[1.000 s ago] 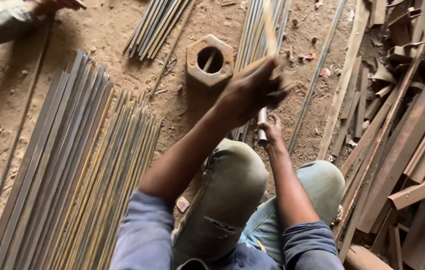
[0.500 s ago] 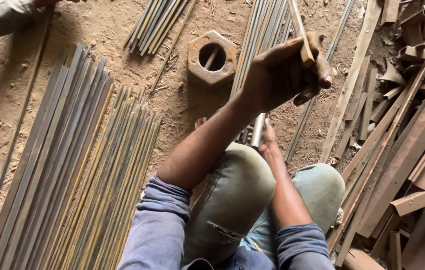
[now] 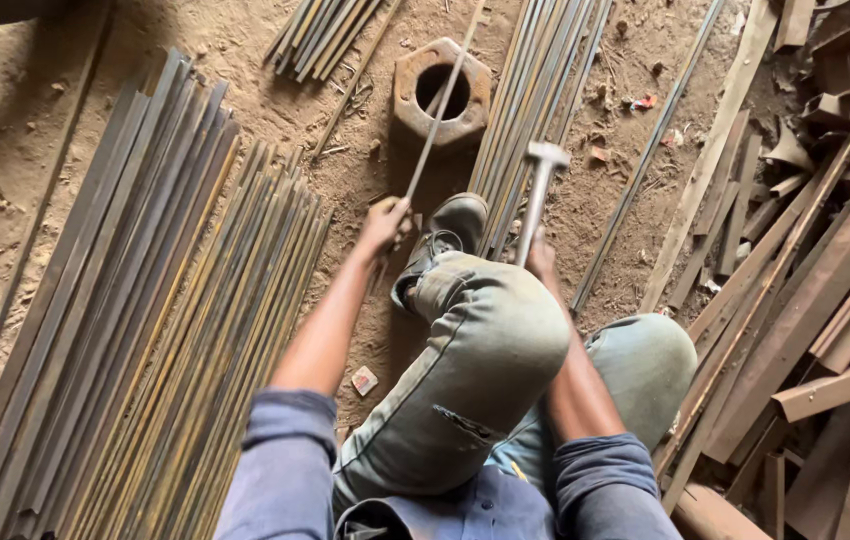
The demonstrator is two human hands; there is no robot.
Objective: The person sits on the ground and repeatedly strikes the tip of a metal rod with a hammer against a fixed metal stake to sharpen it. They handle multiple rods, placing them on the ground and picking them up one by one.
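My left hand (image 3: 386, 225) grips a thin metal rod (image 3: 442, 100) that runs up across a big rusty hexagonal nut (image 3: 441, 92) lying on the dirt floor. My right hand (image 3: 541, 256) holds a hammer (image 3: 537, 190) by its handle, head raised just above the floor to the right of the nut. My bent knee (image 3: 490, 340) and a worn shoe (image 3: 451, 228) sit between the two hands.
A wide stack of long metal strips (image 3: 135, 320) lies on the left. More rods (image 3: 535, 90) lie beside the nut and another bundle (image 3: 320, 35) sits at the top. Rusty scrap bars and offcuts (image 3: 805, 270) pile up on the right.
My left hand came down from a raised position over the rods and now holds the thin rod low, left of my shoe. The hammer in my right hand shows more clearly.
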